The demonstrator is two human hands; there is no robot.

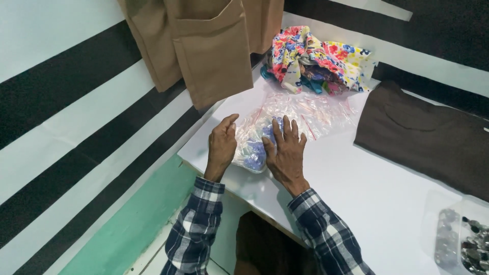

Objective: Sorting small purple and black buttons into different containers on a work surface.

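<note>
Close together, left hand (221, 145) and right hand (285, 150) press flat, fingers spread, on a plastic bag (265, 137) (blue inside); floral cloth (318, 58) far, brown garment (428, 137) right.

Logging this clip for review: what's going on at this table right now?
A person in plaid sleeves presses both hands on a clear plastic bag holding something blue, on a white table. The left hand rests at the bag's side, the right hand lies flat on top. Nearby lie more clear bags, a floral fabric bundle and a folded brown garment.
</note>
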